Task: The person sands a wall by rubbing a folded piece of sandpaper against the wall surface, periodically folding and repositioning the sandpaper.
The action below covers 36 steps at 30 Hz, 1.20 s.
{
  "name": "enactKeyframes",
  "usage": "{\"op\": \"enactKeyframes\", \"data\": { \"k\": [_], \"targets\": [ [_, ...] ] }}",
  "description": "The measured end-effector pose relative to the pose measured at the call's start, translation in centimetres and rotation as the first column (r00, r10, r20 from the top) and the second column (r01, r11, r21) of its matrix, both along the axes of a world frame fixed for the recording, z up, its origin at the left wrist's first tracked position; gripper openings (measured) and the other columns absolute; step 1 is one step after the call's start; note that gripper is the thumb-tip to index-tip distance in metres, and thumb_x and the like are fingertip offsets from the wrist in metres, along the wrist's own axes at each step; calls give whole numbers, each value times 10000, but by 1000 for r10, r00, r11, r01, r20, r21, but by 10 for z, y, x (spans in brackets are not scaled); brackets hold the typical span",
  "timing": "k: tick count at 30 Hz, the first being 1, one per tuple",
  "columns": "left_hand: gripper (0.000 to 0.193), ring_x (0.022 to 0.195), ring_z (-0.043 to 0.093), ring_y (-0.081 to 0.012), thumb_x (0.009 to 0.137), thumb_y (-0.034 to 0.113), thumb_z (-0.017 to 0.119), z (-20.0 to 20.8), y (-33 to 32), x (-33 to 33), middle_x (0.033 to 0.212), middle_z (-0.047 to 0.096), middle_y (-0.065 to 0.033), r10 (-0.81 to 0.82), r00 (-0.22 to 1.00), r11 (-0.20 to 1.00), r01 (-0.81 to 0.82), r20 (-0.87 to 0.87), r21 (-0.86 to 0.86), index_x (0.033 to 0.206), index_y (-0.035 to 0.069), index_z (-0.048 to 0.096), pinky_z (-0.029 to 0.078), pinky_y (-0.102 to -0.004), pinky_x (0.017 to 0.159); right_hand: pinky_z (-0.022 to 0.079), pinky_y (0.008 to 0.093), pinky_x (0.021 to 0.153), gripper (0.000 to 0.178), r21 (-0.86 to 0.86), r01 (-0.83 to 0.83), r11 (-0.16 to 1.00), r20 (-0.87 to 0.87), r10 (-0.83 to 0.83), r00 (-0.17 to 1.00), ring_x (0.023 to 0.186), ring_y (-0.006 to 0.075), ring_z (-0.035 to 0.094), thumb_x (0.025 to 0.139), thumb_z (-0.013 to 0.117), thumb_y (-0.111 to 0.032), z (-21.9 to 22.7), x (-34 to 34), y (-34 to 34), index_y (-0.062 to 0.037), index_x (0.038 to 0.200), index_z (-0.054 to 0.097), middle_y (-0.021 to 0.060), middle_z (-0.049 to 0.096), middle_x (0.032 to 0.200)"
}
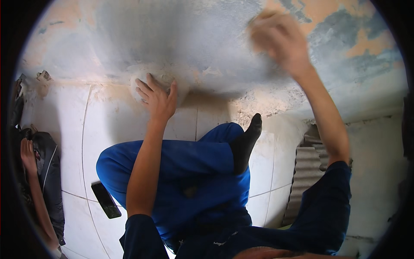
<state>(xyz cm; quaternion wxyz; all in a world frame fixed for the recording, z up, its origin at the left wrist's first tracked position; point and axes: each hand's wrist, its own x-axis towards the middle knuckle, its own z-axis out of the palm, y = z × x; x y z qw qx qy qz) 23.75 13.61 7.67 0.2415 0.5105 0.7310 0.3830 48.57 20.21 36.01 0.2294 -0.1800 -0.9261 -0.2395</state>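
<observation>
My right hand (280, 41) is up against the grey, patchy wall (207, 34) at the upper right, smeared by motion. Its fingers are bent around something with a tan edge, too blurred to name. Lower and to the left, my left hand (158, 97) has its fingers spread at the foot of the wall. Around and under those fingers is a pale, dusty rounded patch (140, 71); whether it is a separate object I cannot tell. Orange and dark blotches mark the wall near my right hand.
My crossed legs in blue trousers (189, 159) rest on white floor tiles (69, 172). A phone (106, 200) lies by my left knee. Corrugated sheets (304, 181) are at the right. Another person's hand (28, 155) rests on a dark-clad leg at the far left. Crumbled plaster (267, 101) edges the wall.
</observation>
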Motion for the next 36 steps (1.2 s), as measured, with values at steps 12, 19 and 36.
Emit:
{"op": "enactKeyframes", "data": {
  "k": [12, 19, 36],
  "targets": [
    [1014, 1499, 21, -598, 934, 558, 637, 4, 0, 3, 1639, -31, -364, 0, 1000, 1000, 0, 26, -5, 1605, 6, 114, 152, -766, 1128, 568, 317, 723, 414, 99, -28, 995, 137, 14, 990, 863, 209, 666, 656, 711, 67, -18, -8, -8, -65, 1048, 724, 62, 652, 1059],
    [1010, 1498, 24, -596, 934, 565, 631, -1, 1, 0, 1633, -24, -375, 5, 1000, 1000, -5, 19, -5, 1602, -1, 130, 158, -765, 1129, 562, 291, 673, 417, 95, -49, 994, 111, 38, 993, 809, 192, 657, 663, 735, 71, -33, -3, -1, -72, 1054, 728, 30, 662, 1079],
    [1009, 1486, 16, -622, 933, 560, 636, -1, 5, -1, 1622, -23, -395, 4, 1000, 1000, -4, 9, 25, 1595, -6, 128, 151, -797, 1100, 569, 352, 785, 473, 66, 65, 996, -4, -64, 998, 963, 252, 660, 619, 743, 49, -37, 5, -4, -86, 1072, 724, 58, 643, 1054]
  ]
}}
